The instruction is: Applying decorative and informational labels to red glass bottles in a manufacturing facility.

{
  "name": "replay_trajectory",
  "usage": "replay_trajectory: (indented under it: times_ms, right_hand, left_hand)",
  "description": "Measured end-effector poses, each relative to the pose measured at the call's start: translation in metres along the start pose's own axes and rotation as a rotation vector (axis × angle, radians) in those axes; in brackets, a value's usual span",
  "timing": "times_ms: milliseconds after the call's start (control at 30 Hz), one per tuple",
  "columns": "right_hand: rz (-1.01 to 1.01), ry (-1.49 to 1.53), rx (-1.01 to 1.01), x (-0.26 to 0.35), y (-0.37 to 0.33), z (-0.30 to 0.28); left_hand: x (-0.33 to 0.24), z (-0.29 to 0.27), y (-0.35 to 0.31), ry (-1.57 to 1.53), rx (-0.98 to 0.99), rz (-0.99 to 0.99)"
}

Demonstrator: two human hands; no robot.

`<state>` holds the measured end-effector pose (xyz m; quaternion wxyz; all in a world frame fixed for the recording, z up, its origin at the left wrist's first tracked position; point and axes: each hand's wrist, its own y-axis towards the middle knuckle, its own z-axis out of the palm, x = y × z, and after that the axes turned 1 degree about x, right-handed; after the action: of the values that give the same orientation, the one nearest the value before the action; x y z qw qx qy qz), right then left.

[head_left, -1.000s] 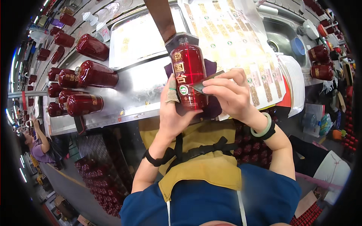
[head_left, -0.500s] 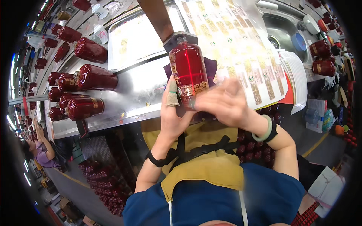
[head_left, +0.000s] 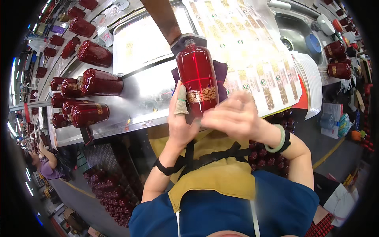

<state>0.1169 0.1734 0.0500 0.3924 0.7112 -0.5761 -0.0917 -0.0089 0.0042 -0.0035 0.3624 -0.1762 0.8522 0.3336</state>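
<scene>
A red glass bottle [head_left: 196,69] with a gold band low on its side lies in front of me. Its clear neck points away, into a dark angular holder [head_left: 200,42]. My left hand [head_left: 182,126] is closed around the left side and near end of the bottle; beige finger covers [head_left: 181,107] sit on its fingers. Close by the near right end of the bottle is my right hand [head_left: 237,118], blurred, its fingers stretched toward the glass. Whether its fingertips touch the bottle I cannot tell. A dark purple cloth [head_left: 221,75] lies under the bottle.
Sheets of gold decals [head_left: 252,59] cover the right of the metal table. A bright tray [head_left: 152,43] stands behind. Several red bottles [head_left: 102,82] lie at left. A rusty metal bar [head_left: 162,19] reaches in overhead; a sink [head_left: 296,29] is at right. Another person [head_left: 49,164] is far left.
The bottle has turned on its long axis: the upright gold decoration on its left side is out of sight, and the gold band faces up. My right hand has shifted slightly toward me.
</scene>
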Motion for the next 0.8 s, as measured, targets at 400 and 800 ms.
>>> replay_trajectory:
  times_ms: [400,800]
  right_hand:
    - [0.094,-0.112,-0.05,0.003,0.0,0.002]
    - [0.787,0.336,-0.493,-0.012,-0.015,-0.003]
  left_hand:
    - [0.0,0.004,-0.004,0.037,-0.042,0.027]
    - [-0.021,0.002,-0.001,0.337,0.099,0.079]
